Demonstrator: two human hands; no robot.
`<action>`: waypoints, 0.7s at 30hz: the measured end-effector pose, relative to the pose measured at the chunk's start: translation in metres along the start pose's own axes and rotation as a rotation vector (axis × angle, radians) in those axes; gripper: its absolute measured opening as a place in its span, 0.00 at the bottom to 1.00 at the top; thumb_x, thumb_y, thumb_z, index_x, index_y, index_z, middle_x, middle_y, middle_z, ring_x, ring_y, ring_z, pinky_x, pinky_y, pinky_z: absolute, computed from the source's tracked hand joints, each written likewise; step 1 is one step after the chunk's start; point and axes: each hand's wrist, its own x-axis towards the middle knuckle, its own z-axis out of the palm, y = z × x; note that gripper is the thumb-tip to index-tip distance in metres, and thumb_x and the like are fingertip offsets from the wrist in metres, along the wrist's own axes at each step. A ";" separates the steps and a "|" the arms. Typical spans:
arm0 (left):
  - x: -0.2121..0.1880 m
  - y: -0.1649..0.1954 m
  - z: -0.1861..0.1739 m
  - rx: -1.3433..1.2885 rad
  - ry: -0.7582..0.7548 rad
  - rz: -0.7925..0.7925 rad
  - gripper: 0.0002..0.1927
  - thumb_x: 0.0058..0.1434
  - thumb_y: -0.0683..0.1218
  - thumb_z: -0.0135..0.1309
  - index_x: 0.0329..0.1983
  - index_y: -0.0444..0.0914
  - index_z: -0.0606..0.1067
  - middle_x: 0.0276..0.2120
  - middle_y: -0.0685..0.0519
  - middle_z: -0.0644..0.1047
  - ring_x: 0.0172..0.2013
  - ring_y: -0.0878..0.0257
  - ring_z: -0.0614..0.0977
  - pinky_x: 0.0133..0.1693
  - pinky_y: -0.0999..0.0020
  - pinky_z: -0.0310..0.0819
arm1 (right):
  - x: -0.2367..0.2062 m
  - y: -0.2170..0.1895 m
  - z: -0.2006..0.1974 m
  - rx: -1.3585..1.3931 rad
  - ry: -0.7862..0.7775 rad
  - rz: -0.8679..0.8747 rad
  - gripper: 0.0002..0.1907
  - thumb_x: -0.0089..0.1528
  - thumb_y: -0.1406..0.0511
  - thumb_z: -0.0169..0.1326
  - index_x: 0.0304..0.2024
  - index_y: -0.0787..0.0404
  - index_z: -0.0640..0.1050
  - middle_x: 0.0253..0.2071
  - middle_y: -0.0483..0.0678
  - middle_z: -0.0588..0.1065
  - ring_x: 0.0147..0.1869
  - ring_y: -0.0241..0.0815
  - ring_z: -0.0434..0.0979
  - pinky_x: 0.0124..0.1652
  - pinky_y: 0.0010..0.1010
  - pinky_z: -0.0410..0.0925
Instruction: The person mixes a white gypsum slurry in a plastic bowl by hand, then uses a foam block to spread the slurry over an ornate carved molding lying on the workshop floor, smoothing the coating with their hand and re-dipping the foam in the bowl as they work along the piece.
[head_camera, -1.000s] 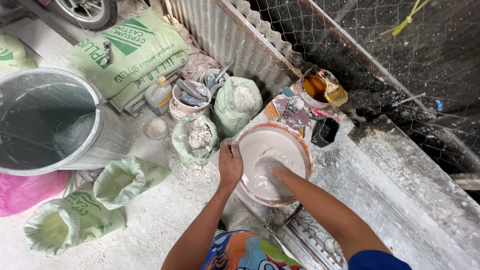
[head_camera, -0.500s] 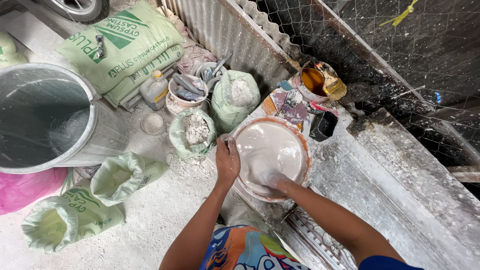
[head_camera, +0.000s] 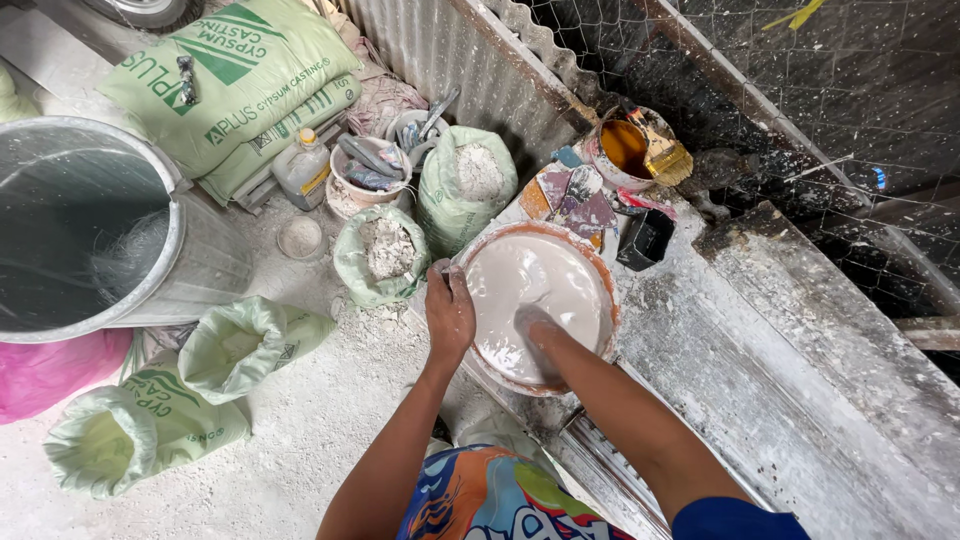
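We steady basin (head_camera: 590, 262) rim, left hand (head_camera: 449, 312) grip clamped; right hand (head_camera: 532, 327) sunk in white slurry (head_camera: 535, 275), grip unseen; stir slow, scrape lumps off near wall

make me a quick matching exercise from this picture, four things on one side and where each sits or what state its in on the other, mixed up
Things
1. round orange-rimmed basin of white liquid
2. left hand
3. right hand
4. small black box

States or places
A. dipped in the white mix
B. gripping the basin's rim
C. on the spattered ledge, under both hands
D. just right of the basin

Pairs: 1-C, 2-B, 3-A, 4-D
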 end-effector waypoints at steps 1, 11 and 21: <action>0.000 0.002 0.000 -0.004 0.007 0.004 0.20 0.74 0.49 0.38 0.57 0.29 0.66 0.40 0.33 0.76 0.40 0.43 0.79 0.47 0.53 0.72 | 0.001 -0.001 0.003 0.006 -0.012 -0.007 0.28 0.50 0.65 0.57 0.52 0.71 0.77 0.48 0.64 0.77 0.50 0.60 0.79 0.49 0.48 0.73; 0.001 -0.004 0.003 0.052 0.029 -0.009 0.23 0.77 0.49 0.41 0.62 0.24 0.64 0.51 0.28 0.73 0.51 0.38 0.76 0.55 0.52 0.67 | -0.038 -0.012 -0.007 0.039 0.095 -0.149 0.24 0.52 0.64 0.59 0.49 0.68 0.79 0.48 0.60 0.79 0.50 0.55 0.80 0.50 0.44 0.73; 0.000 0.002 0.000 -0.107 -0.010 -0.116 0.21 0.74 0.50 0.40 0.59 0.28 0.65 0.45 0.35 0.76 0.45 0.49 0.79 0.51 0.57 0.72 | -0.024 0.021 -0.025 -0.116 0.046 -0.059 0.20 0.54 0.64 0.62 0.47 0.65 0.81 0.48 0.56 0.80 0.50 0.51 0.81 0.51 0.40 0.74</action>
